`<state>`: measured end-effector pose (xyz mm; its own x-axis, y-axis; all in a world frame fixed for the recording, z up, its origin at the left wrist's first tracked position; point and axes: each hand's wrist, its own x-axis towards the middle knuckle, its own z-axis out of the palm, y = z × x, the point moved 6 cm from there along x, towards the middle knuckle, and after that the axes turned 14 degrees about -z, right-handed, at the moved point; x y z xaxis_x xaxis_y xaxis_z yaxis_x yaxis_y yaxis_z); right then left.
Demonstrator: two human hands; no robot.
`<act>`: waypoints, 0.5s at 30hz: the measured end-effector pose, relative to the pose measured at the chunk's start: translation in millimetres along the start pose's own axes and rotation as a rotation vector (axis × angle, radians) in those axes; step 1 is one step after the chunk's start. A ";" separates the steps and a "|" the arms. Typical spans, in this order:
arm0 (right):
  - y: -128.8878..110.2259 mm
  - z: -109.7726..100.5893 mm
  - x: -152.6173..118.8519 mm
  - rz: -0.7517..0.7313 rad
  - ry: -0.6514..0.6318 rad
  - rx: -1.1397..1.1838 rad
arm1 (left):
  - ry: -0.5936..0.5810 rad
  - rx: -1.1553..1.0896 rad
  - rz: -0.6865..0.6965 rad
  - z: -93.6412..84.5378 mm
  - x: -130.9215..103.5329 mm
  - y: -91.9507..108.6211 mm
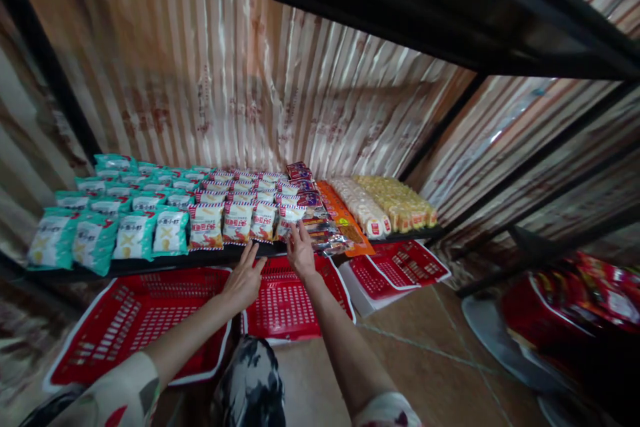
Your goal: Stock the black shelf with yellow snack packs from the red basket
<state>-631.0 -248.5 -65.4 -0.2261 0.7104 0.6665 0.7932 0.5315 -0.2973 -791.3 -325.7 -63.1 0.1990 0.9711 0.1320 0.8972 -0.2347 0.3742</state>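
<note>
My left hand is at the front edge of the black shelf, fingers stretched out just below the front row of white-and-orange snack bags. Its fingers are apart and hold nothing that I can see. To its right, my right hand has its extended fingertips against the lower front of the end snack bag in that row. Whether they touch firmly cannot be made out. These bags stand upright in several rows. Beside my right hand lie dark, shiny packets in clear wrapping.
Teal-and-white bags fill the shelf's left part. Orange packs and pale and yellow packaged goods stand right. Red baskets sit below. A black upper shelf hangs overhead; a red container of packets stands right.
</note>
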 end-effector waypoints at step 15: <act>3.6 1.1 7.9 -0.157 -0.086 0.008 | 0.051 0.031 -0.054 29.8 55.5 27.5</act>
<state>-630.5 -240.5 -62.0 -0.3947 0.6547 0.6446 0.7395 0.6427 -0.1999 -743.9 -277.0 -72.8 0.1301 0.9786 0.1593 0.9179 -0.1797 0.3538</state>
